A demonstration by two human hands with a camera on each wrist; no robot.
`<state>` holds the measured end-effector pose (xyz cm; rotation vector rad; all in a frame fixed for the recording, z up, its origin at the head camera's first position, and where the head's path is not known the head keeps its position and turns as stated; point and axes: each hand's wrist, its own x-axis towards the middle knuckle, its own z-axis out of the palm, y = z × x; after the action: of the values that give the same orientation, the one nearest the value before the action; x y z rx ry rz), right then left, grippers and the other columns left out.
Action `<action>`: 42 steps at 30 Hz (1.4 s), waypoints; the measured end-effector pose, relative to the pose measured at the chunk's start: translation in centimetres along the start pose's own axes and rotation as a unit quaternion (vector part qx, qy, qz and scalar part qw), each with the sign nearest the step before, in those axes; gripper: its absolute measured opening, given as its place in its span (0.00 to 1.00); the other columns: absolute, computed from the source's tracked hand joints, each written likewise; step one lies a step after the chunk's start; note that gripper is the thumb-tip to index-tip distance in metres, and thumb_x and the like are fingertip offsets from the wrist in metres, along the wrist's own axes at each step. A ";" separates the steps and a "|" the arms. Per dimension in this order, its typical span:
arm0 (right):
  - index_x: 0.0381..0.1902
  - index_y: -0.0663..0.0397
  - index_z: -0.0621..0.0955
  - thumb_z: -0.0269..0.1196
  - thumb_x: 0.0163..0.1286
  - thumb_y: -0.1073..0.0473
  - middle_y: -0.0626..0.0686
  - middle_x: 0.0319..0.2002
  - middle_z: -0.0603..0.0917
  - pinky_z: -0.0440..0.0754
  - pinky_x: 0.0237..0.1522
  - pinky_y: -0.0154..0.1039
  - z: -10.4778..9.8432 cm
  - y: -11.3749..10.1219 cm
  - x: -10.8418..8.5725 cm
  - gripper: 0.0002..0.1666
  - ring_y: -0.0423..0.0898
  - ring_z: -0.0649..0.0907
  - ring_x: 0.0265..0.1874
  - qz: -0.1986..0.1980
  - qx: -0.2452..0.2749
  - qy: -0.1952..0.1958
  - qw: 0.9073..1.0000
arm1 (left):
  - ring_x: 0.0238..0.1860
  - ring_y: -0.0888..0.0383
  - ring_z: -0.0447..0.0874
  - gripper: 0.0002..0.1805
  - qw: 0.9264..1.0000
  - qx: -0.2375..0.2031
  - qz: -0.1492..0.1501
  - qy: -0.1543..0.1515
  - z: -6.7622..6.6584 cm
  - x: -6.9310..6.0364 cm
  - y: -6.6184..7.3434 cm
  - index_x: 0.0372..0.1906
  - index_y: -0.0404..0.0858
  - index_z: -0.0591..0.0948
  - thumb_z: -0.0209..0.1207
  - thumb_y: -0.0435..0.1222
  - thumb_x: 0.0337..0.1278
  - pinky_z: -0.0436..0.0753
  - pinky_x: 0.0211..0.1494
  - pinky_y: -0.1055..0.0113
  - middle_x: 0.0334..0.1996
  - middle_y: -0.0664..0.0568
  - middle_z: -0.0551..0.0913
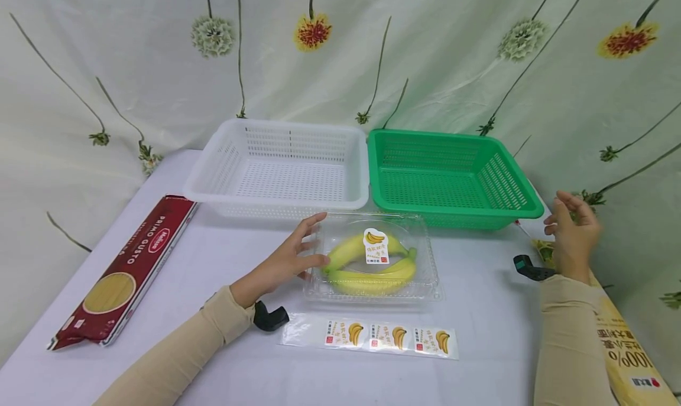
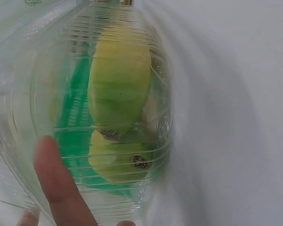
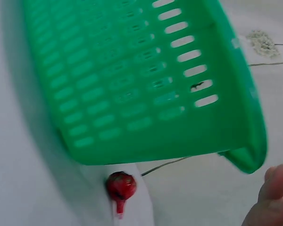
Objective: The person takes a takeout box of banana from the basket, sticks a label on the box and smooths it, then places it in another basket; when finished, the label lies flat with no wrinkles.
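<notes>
A clear plastic clamshell box [image 1: 431,276] stands closed on the table, with bananas [image 1: 383,279] inside and a banana-printed sticker [image 1: 376,246] on its lid. Against the left side of the box rests my left hand [image 1: 289,253], thumb and fingers spread and fairly straight. The left wrist view shows a finger [image 2: 61,188] lying along the ribbed clear wall, with the banana ends behind it. My right hand [image 1: 576,234] is raised beside the right end of the green basket [image 1: 511,220], fingers loosely bent, holding nothing. A strip of banana stickers [image 1: 391,338] lies in front of the box.
Left of the green basket stands a white basket [image 1: 276,205]. A red pasta packet [image 1: 127,270] lies at the table's left. A yellow bag [image 1: 628,341] lies partly hidden by my right arm. Past the green basket's corner is a small red round thing [image 3: 121,186]. A flowered cloth hangs behind.
</notes>
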<state>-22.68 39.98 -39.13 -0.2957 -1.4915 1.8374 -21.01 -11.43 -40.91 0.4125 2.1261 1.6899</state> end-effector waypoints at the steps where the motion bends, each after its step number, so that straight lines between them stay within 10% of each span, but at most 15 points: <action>1: 0.50 0.57 0.89 0.66 0.77 0.67 0.51 0.41 0.80 0.72 0.17 0.26 -0.1 0.2 0.0 0.09 0.39 0.76 0.18 0.020 -0.003 -0.005 1.000 | 0.82 0.24 0.52 0.52 1.000 -0.001 -0.002 -0.001 0.0 0.0 0.0 0.88 0.52 0.51 0.66 0.36 0.66 0.82 0.39 0.58 0.86 0.34 0.43; 12: 0.65 0.46 0.81 0.63 0.82 0.64 0.46 0.42 0.80 0.69 0.24 0.32 -0.2 2.0 -0.9 0.18 0.40 0.77 0.25 0.127 0.041 -0.156 0.979 | 0.56 0.42 0.84 0.52 0.999 -0.033 -0.011 -0.013 0.0 0.2 0.1 0.89 0.51 0.51 0.66 0.34 0.65 0.83 0.30 0.63 0.86 0.32 0.43; 30: 0.63 0.41 0.80 0.61 0.83 0.61 0.48 0.41 0.75 0.70 0.22 0.30 1.0 3.1 -1.0 0.15 0.41 0.76 0.25 0.125 -0.013 -0.089 0.988 | 0.41 0.50 0.88 0.50 0.999 0.002 -0.008 -0.042 -0.6 -1.9 2.8 0.87 0.51 0.56 0.66 0.33 0.64 0.85 0.29 0.62 0.85 0.34 0.49; 42: 0.64 0.42 0.79 0.60 0.84 0.61 0.49 0.43 0.75 0.70 0.22 0.30 1.1 3.2 -1.1 0.16 0.41 0.75 0.25 0.117 -0.010 -0.093 0.989 | 0.51 0.48 0.89 0.49 0.999 0.019 0.028 -0.043 -1.0 -2.2 8.4 0.88 0.52 0.56 0.65 0.32 0.67 0.87 0.30 0.60 0.85 0.38 0.54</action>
<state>-23.80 38.30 -42.06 -0.3276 -1.6599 2.0840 -19.64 -11.41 -32.24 0.5503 2.1054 1.6350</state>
